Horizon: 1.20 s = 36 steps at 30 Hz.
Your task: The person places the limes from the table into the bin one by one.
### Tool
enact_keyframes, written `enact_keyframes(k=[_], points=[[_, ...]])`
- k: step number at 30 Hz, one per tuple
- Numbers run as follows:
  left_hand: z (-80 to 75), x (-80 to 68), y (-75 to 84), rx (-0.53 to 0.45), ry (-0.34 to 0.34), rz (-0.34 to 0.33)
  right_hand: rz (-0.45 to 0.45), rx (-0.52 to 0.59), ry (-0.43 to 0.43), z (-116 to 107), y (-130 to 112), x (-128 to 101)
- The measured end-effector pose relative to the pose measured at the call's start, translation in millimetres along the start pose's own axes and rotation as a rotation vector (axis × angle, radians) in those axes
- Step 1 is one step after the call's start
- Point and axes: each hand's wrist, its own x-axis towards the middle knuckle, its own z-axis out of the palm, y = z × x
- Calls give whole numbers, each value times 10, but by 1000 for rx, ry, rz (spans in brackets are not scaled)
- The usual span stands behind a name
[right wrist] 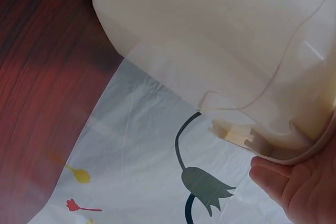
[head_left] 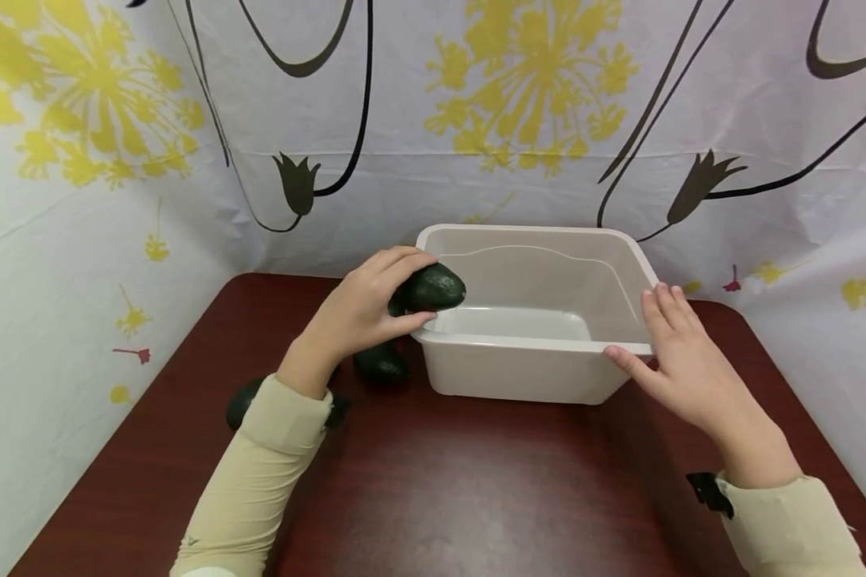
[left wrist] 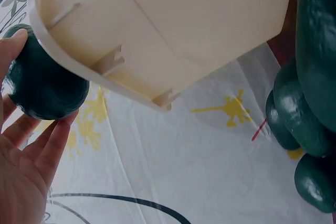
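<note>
Beneath our left hand [head_left: 361,308] more avocados [head_left: 380,362] lie on the worktop [head_left: 440,489]; its fingers grasp an avocado [head_left: 433,288] over the white tub [head_left: 541,373] rim. Next, we judge, it releases inside. Our right hand [head_left: 681,361], fingers straight, steadies the tub.

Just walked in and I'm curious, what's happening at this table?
A person's left hand holds a dark green avocado over the left rim of a white plastic tub, which looks empty inside. The right hand rests open against the tub's right corner. More avocados lie on the dark red table left of the tub.
</note>
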Motion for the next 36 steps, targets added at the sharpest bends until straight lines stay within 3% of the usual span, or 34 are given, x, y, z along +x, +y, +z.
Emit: enact_keyframes(k=[7, 22, 29, 36], points=[[100, 71, 48, -28, 0, 17, -10, 8, 17, 8, 18, -11], [305, 210, 48, 23, -20, 40, -3, 20, 19, 11, 30, -4], [278, 255, 67, 61, -1, 61, -5, 14, 36, 12, 23, -14], [224, 173, 62, 62, -57, 23, -7, 17, 39, 23, 24, 3]])
